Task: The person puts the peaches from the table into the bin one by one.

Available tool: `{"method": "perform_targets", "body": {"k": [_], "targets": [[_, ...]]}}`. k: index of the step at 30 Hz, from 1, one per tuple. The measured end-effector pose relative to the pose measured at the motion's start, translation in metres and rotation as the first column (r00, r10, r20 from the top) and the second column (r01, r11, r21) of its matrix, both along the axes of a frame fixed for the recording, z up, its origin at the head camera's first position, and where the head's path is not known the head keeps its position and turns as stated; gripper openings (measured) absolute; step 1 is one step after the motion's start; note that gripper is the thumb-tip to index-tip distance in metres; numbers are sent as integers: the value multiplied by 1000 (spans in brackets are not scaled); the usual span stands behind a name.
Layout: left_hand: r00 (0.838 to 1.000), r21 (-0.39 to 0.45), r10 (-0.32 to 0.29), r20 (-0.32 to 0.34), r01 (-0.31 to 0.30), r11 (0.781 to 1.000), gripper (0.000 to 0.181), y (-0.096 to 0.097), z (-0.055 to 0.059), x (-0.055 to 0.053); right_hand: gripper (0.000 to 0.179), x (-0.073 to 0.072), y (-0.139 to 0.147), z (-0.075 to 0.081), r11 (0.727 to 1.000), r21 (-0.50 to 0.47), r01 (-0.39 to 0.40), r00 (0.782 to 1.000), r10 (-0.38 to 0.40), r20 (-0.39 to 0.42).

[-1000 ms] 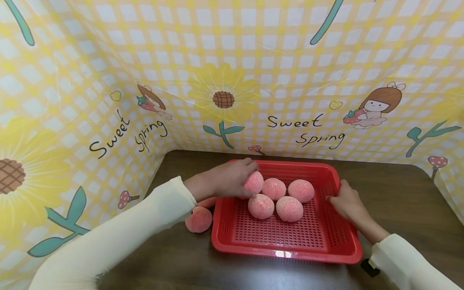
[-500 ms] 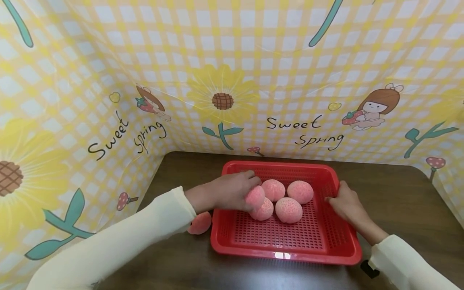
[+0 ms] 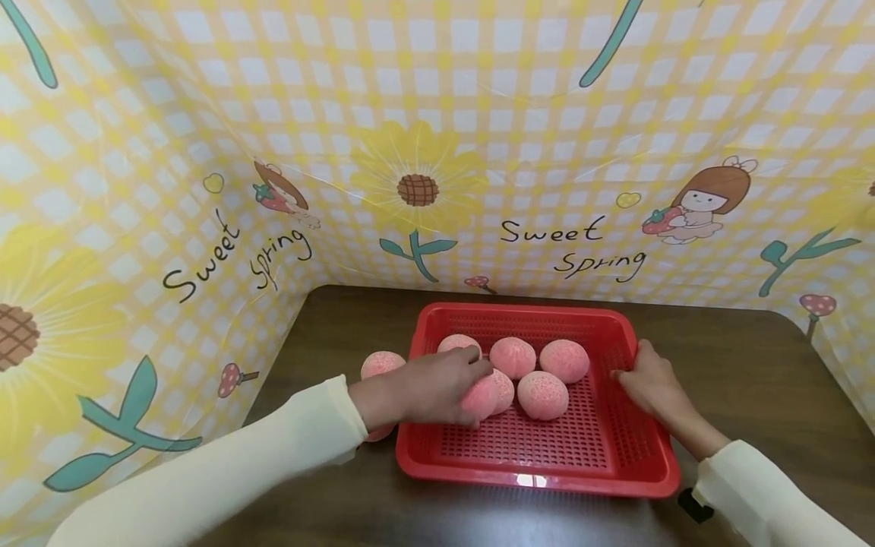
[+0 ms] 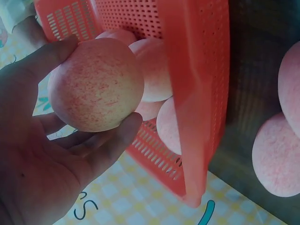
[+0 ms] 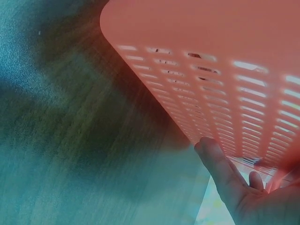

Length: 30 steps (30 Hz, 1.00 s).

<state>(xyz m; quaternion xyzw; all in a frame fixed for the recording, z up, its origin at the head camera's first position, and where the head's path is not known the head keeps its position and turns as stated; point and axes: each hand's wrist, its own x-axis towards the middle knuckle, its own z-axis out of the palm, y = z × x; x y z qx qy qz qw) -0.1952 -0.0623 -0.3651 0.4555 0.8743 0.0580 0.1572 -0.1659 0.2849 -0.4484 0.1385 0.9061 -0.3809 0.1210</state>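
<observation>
My left hand [image 3: 434, 386] holds a peach [image 3: 480, 399] over the left part of a red perforated plastic basket [image 3: 533, 480]. In the left wrist view, thumb and fingers curl round this peach [image 4: 96, 86], with the basket wall [image 4: 192, 103] just beyond it. Several other peaches lie in the basket, among them one at the back left [image 3: 459, 343] and one at the front [image 3: 543, 396]. At the basket's right side, my right hand [image 3: 658, 386] grips the rim, thumb inside. The right wrist view shows its fingers [image 5: 218, 164] against the outer wall.
Outside the basket's left side, a peach [image 3: 383, 364] sits on the dark wooden table [image 3: 328, 494], with another mostly hidden by my left forearm. A yellow checked cloth [image 3: 533, 152] with printed flowers rises behind and at the left.
My left hand has moved the held peach towards the near side of the basket, uncovering the back left peach. The right hand stays on the rim.
</observation>
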Motion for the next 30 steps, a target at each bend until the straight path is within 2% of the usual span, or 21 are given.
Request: {"method": "perform_targets", "body": {"k": [4,11,18,30], "targets": [[1000,-26,-12,-3,12,1000,71,-2,-5,3,44,0,-1,0,1000,-3,-1,1000,1,2],[999,-32,15,52,-14,999,67,-4,-9,7,46,-1,0,-1,1000,22,-4,1000,5,-22],[998,-65,13,54,-9,998,67,-4,-19,9,48,0,1,0,1000,27,-5,1000,5,-21],[999,-41,-19,36,21,999,54,-3,-38,11,47,1,-1,0,1000,19,4,1000,-4,-16]]}}
